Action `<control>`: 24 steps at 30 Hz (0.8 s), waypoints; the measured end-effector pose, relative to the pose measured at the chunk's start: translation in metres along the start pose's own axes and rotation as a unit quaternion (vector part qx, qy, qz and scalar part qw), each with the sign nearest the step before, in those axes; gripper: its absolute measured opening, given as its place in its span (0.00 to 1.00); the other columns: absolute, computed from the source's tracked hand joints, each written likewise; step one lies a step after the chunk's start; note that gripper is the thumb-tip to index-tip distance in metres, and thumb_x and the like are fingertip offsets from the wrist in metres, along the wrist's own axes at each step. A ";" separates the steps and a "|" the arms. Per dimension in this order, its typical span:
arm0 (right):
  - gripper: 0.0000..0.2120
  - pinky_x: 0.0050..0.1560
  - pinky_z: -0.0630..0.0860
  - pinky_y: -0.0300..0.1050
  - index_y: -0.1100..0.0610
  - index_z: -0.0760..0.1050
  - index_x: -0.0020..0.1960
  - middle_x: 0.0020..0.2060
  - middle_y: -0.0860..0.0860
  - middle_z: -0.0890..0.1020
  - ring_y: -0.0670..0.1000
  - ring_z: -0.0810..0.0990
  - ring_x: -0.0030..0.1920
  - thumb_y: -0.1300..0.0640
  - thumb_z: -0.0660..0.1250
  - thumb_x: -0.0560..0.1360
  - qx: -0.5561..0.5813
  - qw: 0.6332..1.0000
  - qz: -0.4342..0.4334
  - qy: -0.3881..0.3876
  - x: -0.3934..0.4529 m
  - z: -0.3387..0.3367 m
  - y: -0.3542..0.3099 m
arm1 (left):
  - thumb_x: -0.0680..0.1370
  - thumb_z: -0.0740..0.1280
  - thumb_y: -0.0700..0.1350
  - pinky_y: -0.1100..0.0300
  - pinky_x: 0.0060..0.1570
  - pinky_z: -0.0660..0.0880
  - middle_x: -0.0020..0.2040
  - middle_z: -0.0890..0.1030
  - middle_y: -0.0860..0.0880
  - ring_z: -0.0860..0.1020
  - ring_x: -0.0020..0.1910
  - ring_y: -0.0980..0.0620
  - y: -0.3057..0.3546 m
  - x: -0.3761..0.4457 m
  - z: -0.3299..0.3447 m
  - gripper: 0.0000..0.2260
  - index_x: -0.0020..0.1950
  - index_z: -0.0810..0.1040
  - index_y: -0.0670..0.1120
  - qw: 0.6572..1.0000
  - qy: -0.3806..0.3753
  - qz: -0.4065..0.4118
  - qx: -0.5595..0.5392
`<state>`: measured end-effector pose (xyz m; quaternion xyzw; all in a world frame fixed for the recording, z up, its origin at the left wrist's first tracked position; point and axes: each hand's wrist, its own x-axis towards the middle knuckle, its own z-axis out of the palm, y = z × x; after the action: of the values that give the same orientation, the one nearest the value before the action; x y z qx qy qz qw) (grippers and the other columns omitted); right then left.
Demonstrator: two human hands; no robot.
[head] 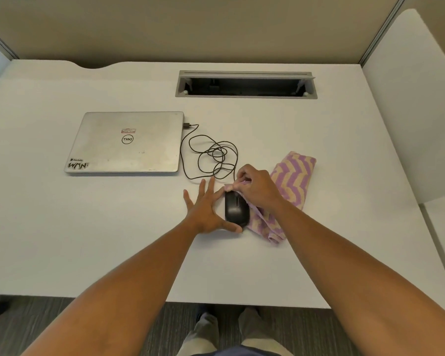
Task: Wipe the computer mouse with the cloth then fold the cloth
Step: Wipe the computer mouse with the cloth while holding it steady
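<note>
The white counter point(267, 253) carries a closed silver laptop point(126, 142) at the left, with a recessed cable hatch point(246, 84) beyond it. The cloth point(293, 181), striped in purple and tan zigzags, lies crumpled to the right of centre, reaching from near the hatch side down toward the person. It appears soft, light and limp; judged from this, it is best gripped at an edge or corner, then laid flat for folding. The computer mouse point(236, 208), black, smooth and rigid, sits at centre, touching the cloth on its right side. Its cable point(213, 155) runs in loose loops to the laptop and may drag if the mouse is lifted. The shell looks light and somewhat slippery, so bracing at the sides is advisable. The left hand point(206, 209) lies spread and released, thumb against the mouse's near left edge. The right hand point(257, 187) has its fingers point(242, 176) pinched on a cloth edge at the front of the mouse
</note>
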<state>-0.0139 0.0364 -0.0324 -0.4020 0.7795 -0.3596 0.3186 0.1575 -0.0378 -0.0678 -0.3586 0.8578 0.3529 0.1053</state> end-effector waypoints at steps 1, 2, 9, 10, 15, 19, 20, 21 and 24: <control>0.11 0.43 0.78 0.40 0.52 0.76 0.47 0.42 0.49 0.84 0.48 0.82 0.44 0.52 0.76 0.68 0.008 1.000 0.014 0.007 0.001 0.000 0.002 | 0.50 0.72 0.78 0.37 0.68 0.24 0.81 0.37 0.55 0.29 0.77 0.55 0.000 0.000 0.000 0.63 0.80 0.49 0.64 1.000 0.000 -0.003 0.001; 0.11 0.45 0.78 0.42 0.53 0.78 0.48 0.43 0.49 0.84 0.48 0.82 0.45 0.52 0.76 0.68 0.010 1.000 0.020 0.006 0.001 0.000 0.003 | 0.50 0.72 0.78 0.37 0.68 0.24 0.81 0.37 0.55 0.29 0.77 0.55 0.000 0.000 0.000 0.63 0.80 0.49 0.63 1.000 0.001 -0.005 0.001; 0.06 0.54 0.76 0.42 0.56 0.84 0.49 0.45 0.49 0.85 0.47 0.79 0.47 0.59 0.70 0.73 -0.095 0.985 -0.128 -0.070 -0.013 0.001 -0.003 | 0.52 0.74 0.76 0.36 0.68 0.24 0.82 0.39 0.53 0.30 0.78 0.53 0.001 0.000 0.000 0.59 0.78 0.50 0.68 1.000 0.009 0.009 -0.012; 0.05 0.53 0.76 0.41 0.55 0.84 0.48 0.44 0.49 0.85 0.47 0.80 0.47 0.59 0.71 0.73 -0.085 0.987 -0.119 -0.064 -0.014 0.001 -0.003 | 0.52 0.74 0.76 0.36 0.67 0.24 0.82 0.38 0.52 0.30 0.78 0.52 0.001 0.000 0.000 0.59 0.78 0.50 0.68 1.000 0.008 0.012 -0.009; 0.04 0.53 0.78 0.46 0.55 0.83 0.47 0.44 0.48 0.85 0.48 0.80 0.46 0.60 0.71 0.72 -0.084 0.991 -0.091 -0.053 -0.012 0.002 -0.007 | 0.55 0.74 0.75 0.34 0.67 0.25 0.81 0.37 0.51 0.28 0.77 0.51 -0.007 -0.002 0.003 0.61 0.79 0.43 0.66 0.999 0.003 0.037 0.040; 0.05 0.54 0.78 0.48 0.55 0.83 0.47 0.44 0.49 0.85 0.49 0.80 0.47 0.60 0.70 0.72 -0.097 0.990 -0.081 -0.055 -0.013 0.003 -0.008 | 0.56 0.72 0.76 0.34 0.68 0.25 0.82 0.37 0.52 0.29 0.77 0.52 -0.012 -0.003 0.007 0.60 0.78 0.41 0.66 0.997 0.027 0.052 0.052; 0.05 0.54 0.78 0.49 0.55 0.83 0.47 0.44 0.49 0.85 0.49 0.80 0.48 0.60 0.70 0.73 -0.098 0.990 -0.081 -0.054 -0.013 0.003 -0.009 | 0.55 0.71 0.77 0.34 0.68 0.25 0.82 0.38 0.52 0.29 0.77 0.52 -0.012 -0.003 0.008 0.60 0.78 0.40 0.67 0.997 0.033 0.054 0.052; 0.05 0.54 0.78 0.49 0.55 0.83 0.47 0.45 0.49 0.85 0.49 0.81 0.48 0.60 0.70 0.73 -0.100 0.990 -0.081 -0.053 -0.014 0.003 -0.009 | 0.55 0.70 0.79 0.34 0.68 0.25 0.82 0.38 0.52 0.29 0.77 0.52 -0.012 -0.004 0.009 0.60 0.78 0.40 0.67 0.996 0.037 0.056 0.052; 0.05 0.54 0.78 0.50 0.56 0.83 0.48 0.45 0.50 0.85 0.50 0.81 0.48 0.60 0.69 0.73 -0.105 0.990 -0.084 -0.051 -0.014 0.004 -0.011 | 0.54 0.68 0.80 0.34 0.68 0.25 0.82 0.38 0.52 0.30 0.77 0.52 -0.012 -0.004 0.010 0.59 0.77 0.40 0.68 0.996 0.044 0.059 0.052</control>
<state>0.0005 0.0427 -0.0221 -0.5154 0.7589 -0.2804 0.2826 0.1677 -0.0343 -0.0799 -0.3163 0.8987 0.2969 0.0647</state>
